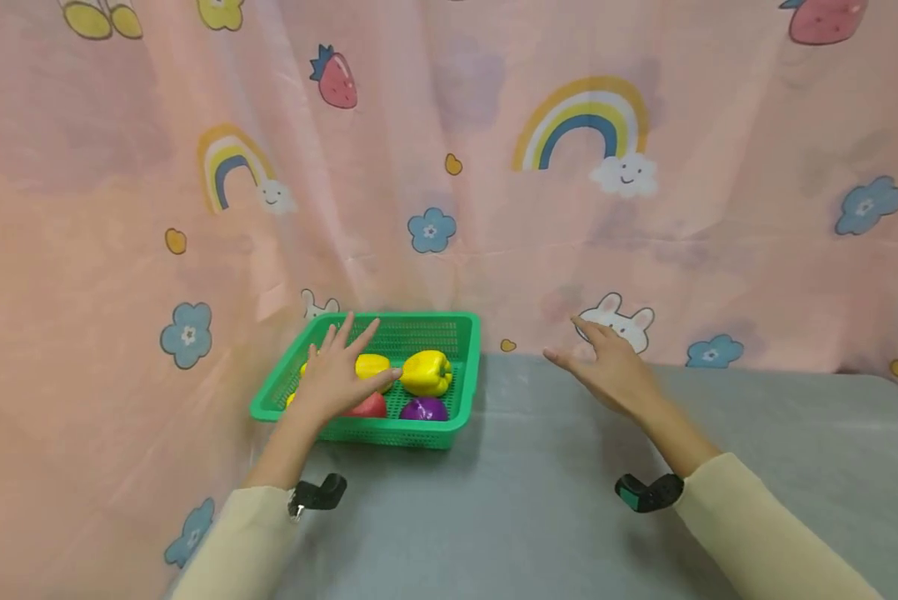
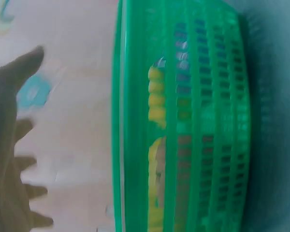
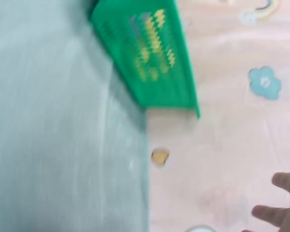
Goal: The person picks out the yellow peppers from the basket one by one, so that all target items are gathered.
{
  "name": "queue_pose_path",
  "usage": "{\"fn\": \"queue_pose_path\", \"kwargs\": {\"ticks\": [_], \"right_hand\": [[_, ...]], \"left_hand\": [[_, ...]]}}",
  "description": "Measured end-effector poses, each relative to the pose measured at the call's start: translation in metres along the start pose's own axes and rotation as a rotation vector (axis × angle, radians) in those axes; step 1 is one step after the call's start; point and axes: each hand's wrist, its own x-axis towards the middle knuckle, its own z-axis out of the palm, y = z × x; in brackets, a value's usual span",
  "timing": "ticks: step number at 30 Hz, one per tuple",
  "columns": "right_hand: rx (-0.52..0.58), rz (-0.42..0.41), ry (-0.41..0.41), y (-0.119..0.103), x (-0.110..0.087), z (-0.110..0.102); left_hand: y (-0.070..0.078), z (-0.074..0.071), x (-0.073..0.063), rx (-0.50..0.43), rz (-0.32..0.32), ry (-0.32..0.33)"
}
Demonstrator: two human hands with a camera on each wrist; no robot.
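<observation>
My left hand (image 1: 336,379) is held over the left part of a green plastic basket (image 1: 464,417), its fingers spread and straight with nothing in them. In the basket lie a yellow bell pepper (image 1: 426,372), another yellow piece (image 1: 373,365), a shiny purple one (image 1: 424,409) and a red one (image 1: 370,406); the left hand partly hides more yellow. To the right of the basket my right hand (image 1: 612,371) hovers above the table, fingers extended and holding nothing. The left wrist view shows the basket's slotted side (image 2: 208,125) close up, with the left fingers apart from it.
A grey cloth-covered table (image 1: 539,500) extends under the basket and both arms. Behind it and along the left hangs a pink curtain (image 1: 389,167) printed with rainbows, flowers and rabbits. Each wrist carries a small black device (image 1: 647,493) by the cream sleeve.
</observation>
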Motion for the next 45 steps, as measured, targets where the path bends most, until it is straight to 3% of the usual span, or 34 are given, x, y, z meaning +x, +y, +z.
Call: {"fn": "queue_pose_path", "kwargs": {"ticks": [4, 7, 13, 17, 25, 33, 45], "right_hand": [[0.07, -0.022, -0.001, -0.011, -0.005, 0.011], [0.112, -0.042, 0.02, -0.018, -0.009, 0.02], [0.213, -0.085, 0.085, -0.029, -0.01, 0.037], [0.296, -0.094, 0.121, -0.037, -0.01, 0.039], [0.404, -0.133, 0.212, -0.058, -0.012, 0.046], [0.471, -0.176, 0.199, -0.077, -0.007, 0.078], [0.479, -0.154, 0.172, -0.094, -0.006, 0.117]], "left_hand": [[-0.026, 0.002, -0.029, -0.067, -0.009, 0.055], [-0.038, 0.008, -0.047, -0.138, -0.079, 0.102], [-0.057, 0.016, -0.065, -0.161, -0.18, 0.239], [-0.062, 0.017, -0.067, -0.203, -0.226, 0.281], [-0.066, 0.013, -0.058, -0.286, -0.28, 0.264], [-0.088, 0.021, -0.057, -0.366, -0.385, 0.27], [-0.115, 0.039, -0.063, -0.416, -0.445, 0.269]]}}
